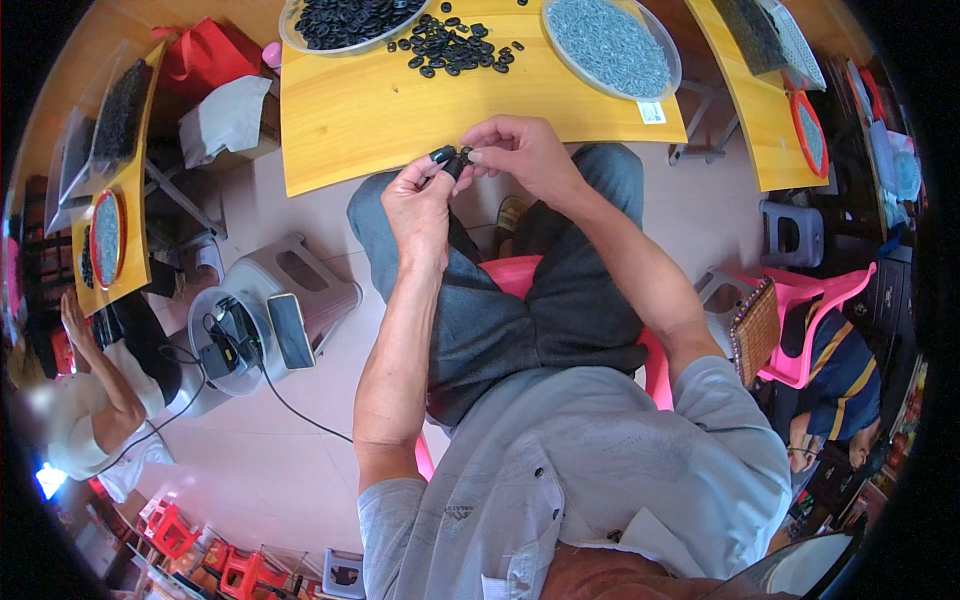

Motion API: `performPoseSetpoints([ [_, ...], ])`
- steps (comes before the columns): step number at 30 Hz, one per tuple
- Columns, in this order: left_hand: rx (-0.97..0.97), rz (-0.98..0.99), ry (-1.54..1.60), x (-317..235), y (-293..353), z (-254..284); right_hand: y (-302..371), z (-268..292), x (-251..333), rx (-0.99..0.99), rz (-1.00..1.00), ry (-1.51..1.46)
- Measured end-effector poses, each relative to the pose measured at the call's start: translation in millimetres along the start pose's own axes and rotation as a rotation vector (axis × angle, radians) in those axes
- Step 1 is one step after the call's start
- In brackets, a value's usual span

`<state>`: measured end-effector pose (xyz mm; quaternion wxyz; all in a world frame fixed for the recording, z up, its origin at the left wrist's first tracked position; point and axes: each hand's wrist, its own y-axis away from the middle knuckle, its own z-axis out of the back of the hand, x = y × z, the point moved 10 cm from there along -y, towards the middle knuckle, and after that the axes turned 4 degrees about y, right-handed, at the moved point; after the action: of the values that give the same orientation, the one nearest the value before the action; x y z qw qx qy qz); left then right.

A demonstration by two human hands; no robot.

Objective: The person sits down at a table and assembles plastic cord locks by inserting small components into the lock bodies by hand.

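Observation:
Both my hands meet just above my lap, by the near edge of the yellow table [330, 150]. My left hand [416, 208] pinches a small black, glossy plastic piece [441, 155] between thumb and fingers. Close against it, my right hand [525, 157] has its fingertips closed on another small black piece [465, 155]. Whether the two pieces touch I cannot tell. On the table lie a loose pile of black oval pieces [455, 48], a clear tub of more black pieces [350, 48] and a round tub of thin silvery pieces [610, 48].
Grey stools stand to my left, one bearing a phone [290, 330] and a clear bucket [203, 310] of chargers and cables. Another person's arm [105, 355] is at the left table. A pink chair [815, 320] and a person in a striped top [845, 370] are at the right.

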<state>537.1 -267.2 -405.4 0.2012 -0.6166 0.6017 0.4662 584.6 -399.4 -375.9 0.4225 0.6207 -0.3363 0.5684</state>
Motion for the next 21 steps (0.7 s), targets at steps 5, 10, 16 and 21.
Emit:
performPoseSetpoints([
  [5,0.019,0.007,0.036,1.9,-0.2,-2.9,-0.8,1.9,-0.9,-0.002,0.006,0.043],
  [10,0.042,0.030,-0.011,2.7,-0.3,-3.8,0.1,3.0,-0.6,-0.011,0.013,0.000],
  [16,0.007,0.070,0.026,5.3,-0.2,0.7,0.3,2.1,-4.9,-0.030,-0.001,-0.009],
  [21,0.002,0.073,0.062,2.2,1.5,-0.5,1.2,0.4,-4.4,-0.043,-0.030,-0.021],
])
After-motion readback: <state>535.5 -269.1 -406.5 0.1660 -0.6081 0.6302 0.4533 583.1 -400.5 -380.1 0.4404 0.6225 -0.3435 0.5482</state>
